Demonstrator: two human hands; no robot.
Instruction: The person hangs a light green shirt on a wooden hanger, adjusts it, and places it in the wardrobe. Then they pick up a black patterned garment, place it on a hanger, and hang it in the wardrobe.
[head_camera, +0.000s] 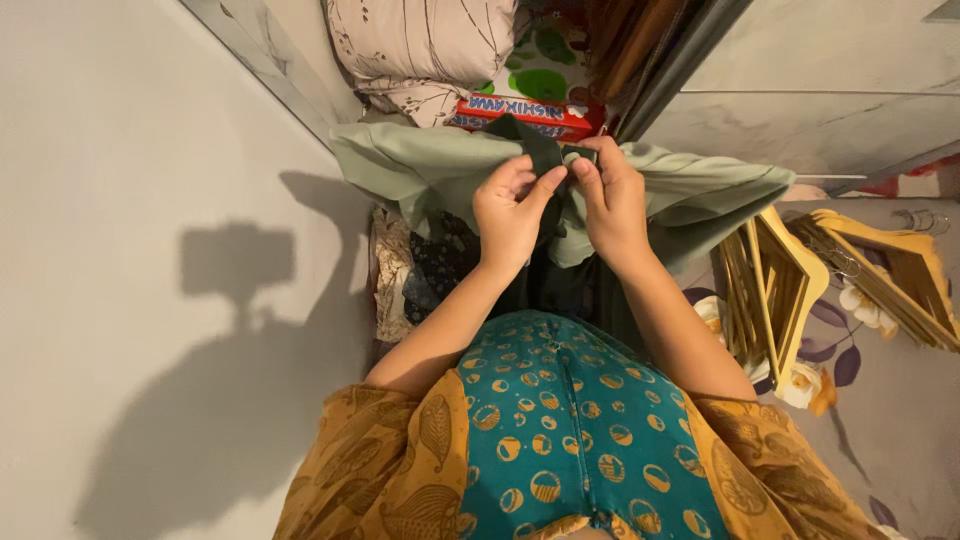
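Observation:
A pale green garment (420, 165) is spread across in front of me, with a darker green strip (535, 140) of cloth at its middle. My left hand (512, 208) pinches the dark strip from the left. My right hand (612, 190) grips the same strip from the right, fingertips touching those of the left. Both hands are closed on the cloth. The garment's lower part hangs behind my forearms and is hidden.
Wooden hangers (775, 290) lie in a pile on a floral bedsheet (880, 400) at the right. Folded pillows (420, 45) and a red box (520, 112) sit behind the garment. A plain wall (150, 250) fills the left. Patterned cloth (400, 270) hangs below the garment.

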